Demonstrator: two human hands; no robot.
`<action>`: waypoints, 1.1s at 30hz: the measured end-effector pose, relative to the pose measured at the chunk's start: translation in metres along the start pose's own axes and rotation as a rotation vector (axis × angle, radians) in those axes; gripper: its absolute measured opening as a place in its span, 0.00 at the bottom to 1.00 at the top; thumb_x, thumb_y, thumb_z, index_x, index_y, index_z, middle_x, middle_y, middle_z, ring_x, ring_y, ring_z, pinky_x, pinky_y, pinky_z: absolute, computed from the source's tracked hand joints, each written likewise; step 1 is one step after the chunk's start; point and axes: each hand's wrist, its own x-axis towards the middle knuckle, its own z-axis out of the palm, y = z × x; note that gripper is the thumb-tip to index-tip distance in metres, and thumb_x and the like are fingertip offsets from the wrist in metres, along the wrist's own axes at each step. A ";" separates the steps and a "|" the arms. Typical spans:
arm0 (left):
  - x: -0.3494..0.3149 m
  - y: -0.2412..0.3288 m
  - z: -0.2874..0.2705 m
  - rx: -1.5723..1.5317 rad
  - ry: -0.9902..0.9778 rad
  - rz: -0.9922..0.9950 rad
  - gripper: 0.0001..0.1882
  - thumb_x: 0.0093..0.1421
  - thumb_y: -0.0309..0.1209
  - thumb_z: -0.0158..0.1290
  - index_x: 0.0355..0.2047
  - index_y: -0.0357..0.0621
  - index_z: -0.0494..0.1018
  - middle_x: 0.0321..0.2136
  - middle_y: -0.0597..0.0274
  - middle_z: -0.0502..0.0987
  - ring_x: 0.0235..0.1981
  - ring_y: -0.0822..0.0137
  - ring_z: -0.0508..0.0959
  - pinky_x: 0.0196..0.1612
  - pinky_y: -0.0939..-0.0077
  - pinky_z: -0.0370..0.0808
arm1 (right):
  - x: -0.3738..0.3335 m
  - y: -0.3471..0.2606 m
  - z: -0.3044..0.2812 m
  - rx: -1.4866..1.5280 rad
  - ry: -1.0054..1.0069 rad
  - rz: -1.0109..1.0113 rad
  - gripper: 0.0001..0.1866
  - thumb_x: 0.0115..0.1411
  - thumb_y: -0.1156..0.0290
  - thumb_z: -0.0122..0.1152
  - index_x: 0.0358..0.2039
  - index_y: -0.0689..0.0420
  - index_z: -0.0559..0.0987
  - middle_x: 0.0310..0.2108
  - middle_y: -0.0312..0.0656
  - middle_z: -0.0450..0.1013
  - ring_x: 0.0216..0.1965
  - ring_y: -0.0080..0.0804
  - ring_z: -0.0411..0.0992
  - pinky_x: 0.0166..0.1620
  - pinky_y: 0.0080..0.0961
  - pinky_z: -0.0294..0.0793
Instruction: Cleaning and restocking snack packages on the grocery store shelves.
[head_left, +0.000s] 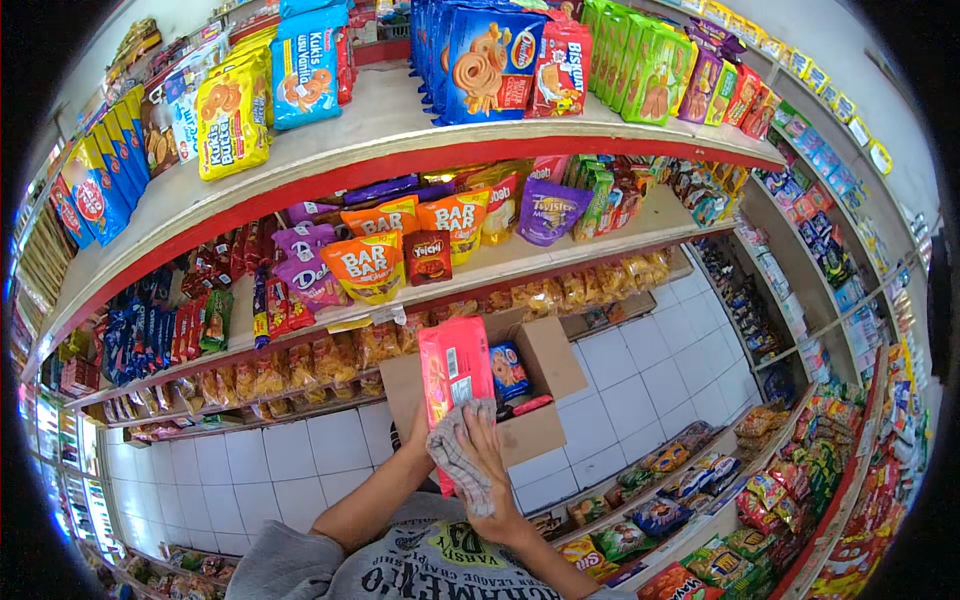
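Centre of frame, slightly low: left hand [418, 432] mostly hidden behind a tall pink packet [455, 378], only knuckles and wrist showing at its lower left edge; it seems to grip the packet from behind, though the fingers cannot be seen. Left forearm rises from bottom centre, bent at the elbow. Right hand [487, 462] lies flat against the packet's lower front, fingers spread and pressing a checked grey cloth [462, 458] onto it; right forearm comes up from the lower right. Packet stands upright, touching the front of an open brown cardboard box [545, 385], which partly hides a blue biscuit pack [509, 370] inside. Box bottom cut off by the hands. Upper centre: shelf with red front edge [400, 155] carries blue and green packs above; orange snack bags [372, 265] and a purple bag [548, 210] sit on the shelf below. Lower right racks hold small mixed packets, too bent by the lens to make out. White floor tiles [640, 370] behind the box.
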 end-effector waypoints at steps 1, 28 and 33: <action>-0.009 0.005 0.007 -0.056 -0.119 0.003 0.32 0.59 0.54 0.38 0.50 0.39 0.63 0.43 0.50 0.72 0.43 0.57 0.73 0.50 0.61 0.69 | -0.004 0.006 0.002 -0.041 -0.100 -0.041 0.24 0.59 0.69 0.42 0.57 0.61 0.62 0.62 0.53 0.47 0.64 0.52 0.40 0.63 0.42 0.36; 0.001 0.039 0.068 0.024 -0.372 0.371 0.40 0.55 0.59 0.38 0.58 0.40 0.54 0.52 0.45 0.63 0.49 0.54 0.69 0.51 0.55 0.67 | -0.003 0.016 -0.002 -0.049 -0.088 -0.057 0.27 0.55 0.64 0.45 0.57 0.53 0.63 0.62 0.47 0.49 0.65 0.46 0.42 0.62 0.50 0.34; -0.021 -0.004 0.059 0.297 -0.217 0.285 0.40 0.55 0.59 0.37 0.58 0.42 0.52 0.55 0.45 0.60 0.54 0.54 0.64 0.56 0.59 0.63 | 0.067 0.036 -0.050 -0.196 0.126 -0.190 0.27 0.54 0.68 0.47 0.56 0.56 0.64 0.61 0.49 0.52 0.64 0.49 0.44 0.61 0.50 0.35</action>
